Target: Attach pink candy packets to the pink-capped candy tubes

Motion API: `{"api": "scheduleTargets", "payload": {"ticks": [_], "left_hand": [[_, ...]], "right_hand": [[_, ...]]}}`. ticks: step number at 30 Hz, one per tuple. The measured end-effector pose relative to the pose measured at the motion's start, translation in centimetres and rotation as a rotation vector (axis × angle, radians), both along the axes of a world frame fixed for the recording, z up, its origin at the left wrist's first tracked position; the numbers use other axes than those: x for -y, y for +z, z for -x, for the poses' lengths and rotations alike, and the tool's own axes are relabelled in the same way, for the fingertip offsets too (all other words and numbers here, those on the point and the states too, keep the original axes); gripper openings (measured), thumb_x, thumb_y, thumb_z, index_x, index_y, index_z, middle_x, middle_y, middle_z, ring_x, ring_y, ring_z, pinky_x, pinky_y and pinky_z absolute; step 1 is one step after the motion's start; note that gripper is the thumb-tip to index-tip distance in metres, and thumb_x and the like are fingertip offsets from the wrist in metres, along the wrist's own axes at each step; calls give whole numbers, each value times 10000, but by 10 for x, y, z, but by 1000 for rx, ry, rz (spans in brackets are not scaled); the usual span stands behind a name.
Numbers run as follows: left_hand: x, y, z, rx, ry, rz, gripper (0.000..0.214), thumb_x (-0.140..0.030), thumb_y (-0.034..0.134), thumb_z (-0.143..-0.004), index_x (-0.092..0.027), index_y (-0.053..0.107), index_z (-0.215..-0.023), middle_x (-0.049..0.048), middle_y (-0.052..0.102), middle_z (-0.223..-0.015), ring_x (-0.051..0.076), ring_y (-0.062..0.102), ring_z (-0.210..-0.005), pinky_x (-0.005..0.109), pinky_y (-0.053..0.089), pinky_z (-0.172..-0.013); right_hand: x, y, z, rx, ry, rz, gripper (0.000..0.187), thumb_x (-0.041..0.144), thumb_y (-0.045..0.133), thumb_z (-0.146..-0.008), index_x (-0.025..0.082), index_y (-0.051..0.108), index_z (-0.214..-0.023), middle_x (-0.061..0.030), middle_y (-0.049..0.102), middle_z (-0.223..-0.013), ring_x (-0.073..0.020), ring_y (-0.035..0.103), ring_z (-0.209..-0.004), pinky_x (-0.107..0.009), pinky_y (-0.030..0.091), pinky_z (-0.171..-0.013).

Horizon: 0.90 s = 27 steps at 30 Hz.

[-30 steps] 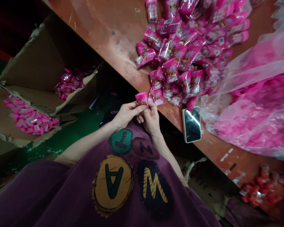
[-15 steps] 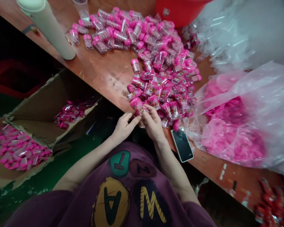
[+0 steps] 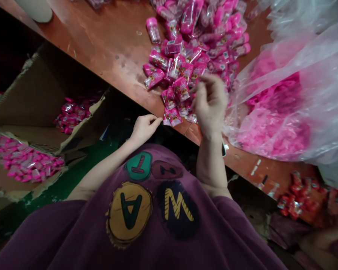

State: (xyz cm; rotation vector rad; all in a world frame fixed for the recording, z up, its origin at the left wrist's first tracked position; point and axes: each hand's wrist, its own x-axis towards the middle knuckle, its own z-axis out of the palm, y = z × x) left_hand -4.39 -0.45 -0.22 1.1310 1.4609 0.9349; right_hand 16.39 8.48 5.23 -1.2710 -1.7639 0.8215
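My left hand (image 3: 145, 129) is at the table's front edge, thumb and forefinger pinched at the left corner of a shiny pink packet (image 3: 172, 117). That packet lies at the near end of a heap of pink-wrapped packets (image 3: 183, 69). Over the right side of this heap is my right hand (image 3: 210, 103), raised, its curled fingers smeared by motion. Whether anything is in it does not show. Behind the packets lie small clear jars with pink caps (image 3: 153, 30).
On the right, a clear plastic bag (image 3: 273, 123) holds pink film pieces. Red packets (image 3: 298, 198) lie farther right, near another person's arm (image 3: 323, 236). Lower left, a cardboard box (image 3: 25, 97) and pink jars (image 3: 28, 159) stand below the table (image 3: 87, 63). A white cylinder (image 3: 38, 9) stands upper left.
The view has tipped down toward the body. My hands were together on a pink-wrapped jar; now they are apart, the right one moved up and right over the heap.
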Motion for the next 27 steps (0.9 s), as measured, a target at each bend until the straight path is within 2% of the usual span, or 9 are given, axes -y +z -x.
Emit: {"api": "scheduleTargets", "payload": {"ticks": [2,4,7,10,12,15,19,22,27], "left_hand": [[2,-5,-7,-5,-58,126,424,-510,714,-928,-167,748,-681,48,711,-661,159,597,-587,279,404,-597],[2,-12,-14,47,-91,212,487,-565,709,-926,-158,723,-660,49,703,-638,141,593,-533,267,402,-552],[1,-17,-25,159,-69,265,458,-524,735,-929,-146,720,-672,41,694,-615,115,590,-494,242,409,-518],[-3,-12,-34,215,-2,311,379,-370,748,-951,-132,709,-658,25,667,-577,89,570,-461,218,403,-500],[-6,-5,-37,249,44,360,369,-284,743,-959,-123,692,-631,22,656,-562,76,556,-442,210,387,-488],[-6,2,-39,305,94,398,380,-251,737,-972,-114,684,-622,28,662,-568,65,554,-431,204,367,-482],[-3,2,-39,340,141,400,376,-277,743,-981,-115,680,-647,37,688,-600,61,573,-432,197,341,-477],[-2,0,-39,341,173,397,371,-288,754,-976,-120,674,-656,37,691,-612,62,581,-440,195,338,-479],[-2,-1,-37,320,186,378,482,-509,801,-922,-129,667,-659,54,690,-616,77,587,-436,201,341,-467]], "right_hand": [[39,-9,6,149,-59,-40,366,447,453,-1128,211,652,-1325,-44,752,-1049,-134,700,-830,-299,562,-784],[69,-22,8,321,-67,-6,295,366,498,-1113,194,715,-1215,-72,762,-1031,-191,720,-886,-355,588,-842],[97,-42,5,631,-24,15,337,317,570,-1066,150,701,-1327,-182,725,-1221,-304,692,-1096,-448,580,-942],[109,-58,3,826,8,-12,402,307,545,-1070,160,674,-1421,-219,687,-1300,-336,640,-1116,-485,547,-935],[113,-66,1,812,8,-36,372,277,481,-1091,201,702,-1381,-193,703,-1243,-309,626,-1069,-468,527,-910],[115,-76,-4,634,-28,-77,315,246,462,-1090,218,743,-1229,-153,704,-1135,-273,622,-1024,-441,524,-898],[112,-83,-10,385,-105,-117,209,214,487,-1059,205,694,-1034,-125,678,-1067,-250,651,-1033,-421,556,-918],[110,-84,-11,345,-115,-99,143,198,532,-1029,220,626,-923,-106,667,-1018,-245,649,-1009,-418,557,-913],[109,-83,-6,388,-143,-21,224,238,613,-1019,240,523,-814,-64,603,-884,-236,588,-888,-414,528,-861]]}}
